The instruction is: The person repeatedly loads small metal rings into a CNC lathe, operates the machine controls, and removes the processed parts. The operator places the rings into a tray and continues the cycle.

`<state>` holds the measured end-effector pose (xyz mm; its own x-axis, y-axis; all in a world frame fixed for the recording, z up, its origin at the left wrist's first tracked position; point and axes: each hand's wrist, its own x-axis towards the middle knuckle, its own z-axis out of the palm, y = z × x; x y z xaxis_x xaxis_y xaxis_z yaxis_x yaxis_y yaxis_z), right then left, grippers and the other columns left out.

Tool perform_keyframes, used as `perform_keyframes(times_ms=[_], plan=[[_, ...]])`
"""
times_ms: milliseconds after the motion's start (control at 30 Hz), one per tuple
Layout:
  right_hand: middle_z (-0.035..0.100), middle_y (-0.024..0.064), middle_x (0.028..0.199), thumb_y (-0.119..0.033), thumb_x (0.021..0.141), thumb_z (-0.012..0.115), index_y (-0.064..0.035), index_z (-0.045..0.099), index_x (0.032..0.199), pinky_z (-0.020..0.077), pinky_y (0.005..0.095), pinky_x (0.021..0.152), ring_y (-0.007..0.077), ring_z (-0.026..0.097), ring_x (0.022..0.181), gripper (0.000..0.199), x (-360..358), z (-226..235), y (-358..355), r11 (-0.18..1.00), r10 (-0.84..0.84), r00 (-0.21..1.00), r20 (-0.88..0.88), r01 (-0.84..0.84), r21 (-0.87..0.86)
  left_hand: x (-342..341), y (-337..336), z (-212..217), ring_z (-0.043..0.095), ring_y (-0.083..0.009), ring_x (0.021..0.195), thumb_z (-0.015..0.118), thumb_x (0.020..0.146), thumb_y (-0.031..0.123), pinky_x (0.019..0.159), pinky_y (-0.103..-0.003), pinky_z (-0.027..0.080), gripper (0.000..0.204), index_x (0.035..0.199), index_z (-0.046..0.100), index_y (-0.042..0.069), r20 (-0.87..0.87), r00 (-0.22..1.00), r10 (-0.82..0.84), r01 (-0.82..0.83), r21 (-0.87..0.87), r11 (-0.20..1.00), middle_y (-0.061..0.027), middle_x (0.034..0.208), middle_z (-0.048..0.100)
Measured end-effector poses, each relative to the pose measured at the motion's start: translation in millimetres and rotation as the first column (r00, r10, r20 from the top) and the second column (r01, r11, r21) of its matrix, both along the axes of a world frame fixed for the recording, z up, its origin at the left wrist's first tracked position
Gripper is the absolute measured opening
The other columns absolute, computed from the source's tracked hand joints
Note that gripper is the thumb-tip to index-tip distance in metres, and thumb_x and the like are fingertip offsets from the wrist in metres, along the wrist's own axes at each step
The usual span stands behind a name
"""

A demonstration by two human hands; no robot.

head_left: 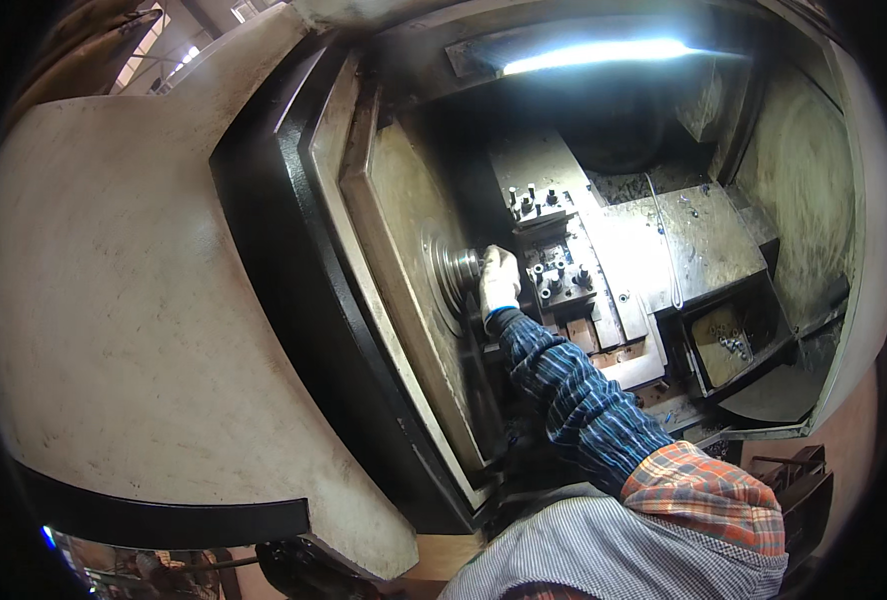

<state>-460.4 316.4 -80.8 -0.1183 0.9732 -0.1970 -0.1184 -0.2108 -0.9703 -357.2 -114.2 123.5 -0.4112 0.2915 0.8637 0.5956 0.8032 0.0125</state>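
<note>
My right hand (501,280), in a white glove, reaches into a lathe's enclosure from the lower right. Its fingers are curled at the front of the round metal spindle chuck (450,268); whatever they grip is hidden by the glove. Just right of the hand stands a tool block (564,290) with several upright bolts. Behind it is a second bolted tool block (541,205). A blue plaid oversleeve (584,395) covers my forearm. My left hand is out of view.
A bright lamp (599,56) runs along the top of the enclosure. A long thin metal hook (662,235) lies across the slide cover (709,245). An open tray (714,372) at the right holds several small metal parts. The machine's pale housing (114,300) fills the left.
</note>
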Motion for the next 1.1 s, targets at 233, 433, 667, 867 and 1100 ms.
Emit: perform_keyframes(times_ms=[233, 433, 667, 867, 1100], plan=[[0.066, 0.0108, 0.111, -0.030, 0.098, 0.057, -0.0008, 0.060, 0.122, 0.0470, 0.0315, 0.093, 0.0180, 0.060, 0.101, 0.037, 22.5, 6.3, -6.7, 0.994, 0.104, 0.980, -0.169, -0.095, 0.059, -2.2, 5.3, 2.4, 0.068, -0.0303, 0.083, 0.054, 0.097, 0.029, 0.069, -0.036, 0.057, 0.042, 0.120, 0.059, -0.005, 0.013, 1.000, -0.011, 0.011, 0.005, 1.000, -0.0194, 0.100, 0.067], [0.062, 0.0181, 0.127, -0.050, 0.099, 0.045, -0.0087, 0.047, 0.142, 0.0433, 0.0376, 0.101, 0.0336, 0.058, 0.117, 0.059, 39.4, 17.2, -13.6, 0.897, 0.343, 0.917, 0.203, -0.384, 0.220, -7.7, 8.1, 3.3, 0.068, -0.0315, 0.084, 0.055, 0.097, 0.027, 0.070, -0.037, 0.057, 0.040, 0.119, 0.060, -0.006, 0.024, 1.000, -0.016, 0.016, 0.003, 1.000, -0.0201, 0.101, 0.067], [0.058, 0.0303, 0.126, -0.059, 0.092, 0.051, -0.0028, 0.029, 0.151, 0.0417, 0.0414, 0.102, 0.0400, 0.055, 0.120, 0.084, 53.3, 46.7, -14.8, 0.763, 0.513, 0.668, 0.539, -0.643, 0.069, -11.5, 10.2, 3.5, 0.068, -0.0330, 0.084, 0.056, 0.096, 0.025, 0.071, -0.038, 0.057, 0.038, 0.117, 0.061, -0.006, 0.027, 0.999, -0.029, 0.028, 0.006, 1.000, -0.0208, 0.102, 0.068], [0.057, 0.0285, 0.129, -0.058, 0.094, 0.049, 0.0036, 0.032, 0.148, 0.0416, 0.0406, 0.103, 0.0390, 0.054, 0.123, 0.084, 52.2, 56.7, -9.7, 0.750, 0.531, 0.652, 0.541, -0.659, 0.059, -11.4, 10.0, 4.1, 0.068, -0.0342, 0.085, 0.058, 0.095, 0.023, 0.072, -0.039, 0.057, 0.036, 0.116, 0.063, -0.006, 0.029, 0.999, -0.044, 0.044, 0.005, 0.999, -0.0214, 0.102, 0.068], [0.059, 0.0311, 0.123, -0.063, 0.093, 0.044, 0.0020, 0.024, 0.151, 0.0417, 0.0435, 0.101, 0.0402, 0.056, 0.119, 0.089, 47.9, 42.5, -16.6, 0.784, 0.450, 0.717, 0.533, -0.602, 0.148, -6.8, 0.0, 4.0, 0.068, -0.0356, 0.085, 0.059, 0.094, 0.021, 0.073, -0.040, 0.057, 0.034, 0.114, 0.064, -0.006, 0.030, 0.997, -0.071, 0.071, 0.019, 0.997, -0.0222, 0.103, 0.069]])
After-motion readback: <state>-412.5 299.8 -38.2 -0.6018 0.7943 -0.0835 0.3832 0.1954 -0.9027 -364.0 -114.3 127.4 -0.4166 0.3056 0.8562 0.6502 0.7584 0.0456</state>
